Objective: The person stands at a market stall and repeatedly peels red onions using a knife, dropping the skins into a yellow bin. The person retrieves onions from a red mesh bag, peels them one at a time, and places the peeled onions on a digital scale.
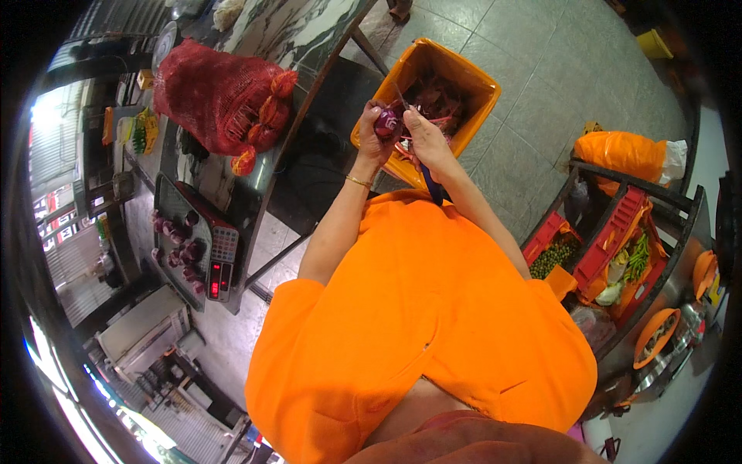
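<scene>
My left hand (pixel 375 136) holds a red onion (pixel 386 123) over the near left part of an orange plastic bin (pixel 484 87). Close beside it on the right, my right hand (pixel 428 141) grips a knife; its blade (pixel 401 95) points up and away from me, and a dark blue handle (pixel 430 184) shows below the hand. Onion skins (pixel 437 98) lie inside the bin. To the left, several red onions (pixel 188 253) rest on the metal tray of a digital scale (pixel 223 246) with a lit red display.
A red mesh sack (pixel 214 95) lies on the marble-patterned table (pixel 278 35) at the left. At the right, a dark rack holds red crates (pixel 608 246) with green produce, near an orange bag (pixel 623 155). Orange bowls (pixel 656 337) stand on a metal surface at the far right.
</scene>
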The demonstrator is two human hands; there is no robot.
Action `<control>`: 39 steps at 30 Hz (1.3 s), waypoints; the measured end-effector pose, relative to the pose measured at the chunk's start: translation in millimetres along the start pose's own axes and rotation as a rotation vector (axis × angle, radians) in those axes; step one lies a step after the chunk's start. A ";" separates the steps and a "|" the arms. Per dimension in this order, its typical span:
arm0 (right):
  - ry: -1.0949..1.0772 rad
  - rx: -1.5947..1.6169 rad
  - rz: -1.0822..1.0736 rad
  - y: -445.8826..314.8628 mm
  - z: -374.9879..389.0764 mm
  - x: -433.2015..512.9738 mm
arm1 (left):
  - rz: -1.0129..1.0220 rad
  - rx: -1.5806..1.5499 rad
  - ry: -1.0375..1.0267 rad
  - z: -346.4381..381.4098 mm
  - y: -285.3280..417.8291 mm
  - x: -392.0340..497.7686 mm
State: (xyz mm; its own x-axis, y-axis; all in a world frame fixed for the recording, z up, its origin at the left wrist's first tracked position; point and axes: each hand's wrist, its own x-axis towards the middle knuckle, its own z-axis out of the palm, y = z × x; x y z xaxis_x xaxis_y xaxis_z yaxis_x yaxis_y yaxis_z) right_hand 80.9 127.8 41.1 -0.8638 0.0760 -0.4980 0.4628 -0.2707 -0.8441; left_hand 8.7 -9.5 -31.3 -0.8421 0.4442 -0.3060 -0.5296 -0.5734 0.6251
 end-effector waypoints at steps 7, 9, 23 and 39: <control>0.134 0.016 0.028 23.5 -30.3 30.1 | -0.186 -0.342 -0.004 31.5 33.9 -11.0; 0.110 -0.040 0.011 29.1 -30.5 32.2 | -0.199 -0.339 -0.047 20.1 31.6 -5.6; -0.051 -0.261 -0.216 21.2 -21.4 12.5 | -0.034 0.095 -0.070 35.7 33.9 -5.8; -0.113 -0.777 -0.173 -12.5 -25.8 -7.8 | -0.021 0.622 -0.133 43.8 50.3 -12.9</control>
State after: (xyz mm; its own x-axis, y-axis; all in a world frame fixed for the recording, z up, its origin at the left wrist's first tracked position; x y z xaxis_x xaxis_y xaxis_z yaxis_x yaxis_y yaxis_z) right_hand 87.0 155.4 50.3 -0.9315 -0.0530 -0.3597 0.2911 0.4841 -0.8252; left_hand -2.6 -13.9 35.5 -0.7911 0.5556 -0.2560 -0.3540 -0.0745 0.9323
